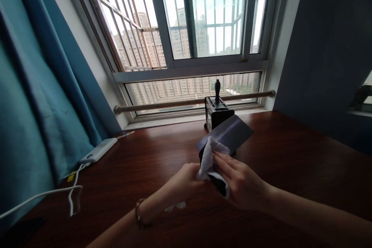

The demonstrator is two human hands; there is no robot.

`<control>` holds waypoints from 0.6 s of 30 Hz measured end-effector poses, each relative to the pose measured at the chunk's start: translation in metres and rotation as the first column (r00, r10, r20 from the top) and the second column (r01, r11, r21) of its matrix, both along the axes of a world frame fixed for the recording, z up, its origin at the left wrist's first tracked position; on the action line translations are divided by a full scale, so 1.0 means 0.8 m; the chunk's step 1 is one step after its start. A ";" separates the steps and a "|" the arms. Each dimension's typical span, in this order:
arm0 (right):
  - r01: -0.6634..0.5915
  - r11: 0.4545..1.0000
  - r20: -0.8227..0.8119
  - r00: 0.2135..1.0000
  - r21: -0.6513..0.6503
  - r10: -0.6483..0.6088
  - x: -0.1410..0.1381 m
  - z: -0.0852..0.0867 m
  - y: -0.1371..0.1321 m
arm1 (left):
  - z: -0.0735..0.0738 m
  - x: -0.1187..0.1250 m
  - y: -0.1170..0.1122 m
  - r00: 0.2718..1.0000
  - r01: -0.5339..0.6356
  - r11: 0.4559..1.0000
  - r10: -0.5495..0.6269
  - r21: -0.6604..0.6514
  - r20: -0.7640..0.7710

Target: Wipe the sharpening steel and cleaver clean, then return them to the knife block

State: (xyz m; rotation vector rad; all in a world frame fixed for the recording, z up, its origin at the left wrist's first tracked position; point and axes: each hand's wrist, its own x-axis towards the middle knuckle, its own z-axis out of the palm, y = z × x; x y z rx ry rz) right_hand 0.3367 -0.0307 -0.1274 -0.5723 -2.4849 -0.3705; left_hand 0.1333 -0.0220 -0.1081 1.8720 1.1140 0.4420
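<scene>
Short of the bench's (pixel 290 151) window edge, the left hand (pixel 188 178) closes, seemingly around a hidden handle, beside a white cloth (pixel 207 159) and raised cleaver (pixel 231 132) that could cut the right hand (pixel 240 182), half-curled onto the cloth, should it slip.

the left hand (pixel 190 179) is partly hidden by the white cloth (pixel 207 158); the wide blade (pixel 234 132) (itself also covered in part) hides some of the knife block (pixel 220 117).
</scene>
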 end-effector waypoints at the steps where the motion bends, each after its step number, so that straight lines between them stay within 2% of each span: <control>1: -0.015 1.000 0.028 1.000 -0.020 0.015 -0.001 -0.016 -0.006 | -0.016 -0.001 -0.007 1.000 0.003 1.000 -0.003 0.029 0.028; 4: -0.007 1.000 0.064 0.998 -0.026 0.008 -0.001 -0.052 -0.016 | -0.059 -0.002 -0.021 0.991 -0.013 1.000 0.012 0.003 0.134; 7: 0.025 1.000 0.074 0.997 0.010 -0.026 -0.001 -0.075 -0.012 | -0.087 -0.001 -0.024 0.983 -0.058 0.998 0.061 -0.021 0.173; 12: 0.062 0.994 0.064 0.996 0.086 -0.068 0.011 -0.094 0.005 | -0.108 -0.007 -0.022 0.995 -0.063 0.996 0.068 -0.065 0.080; 18: 0.158 0.986 -0.102 0.983 0.054 -0.151 0.029 -0.093 0.013 | -0.120 -0.015 -0.018 0.994 -0.078 0.972 0.092 -0.222 0.055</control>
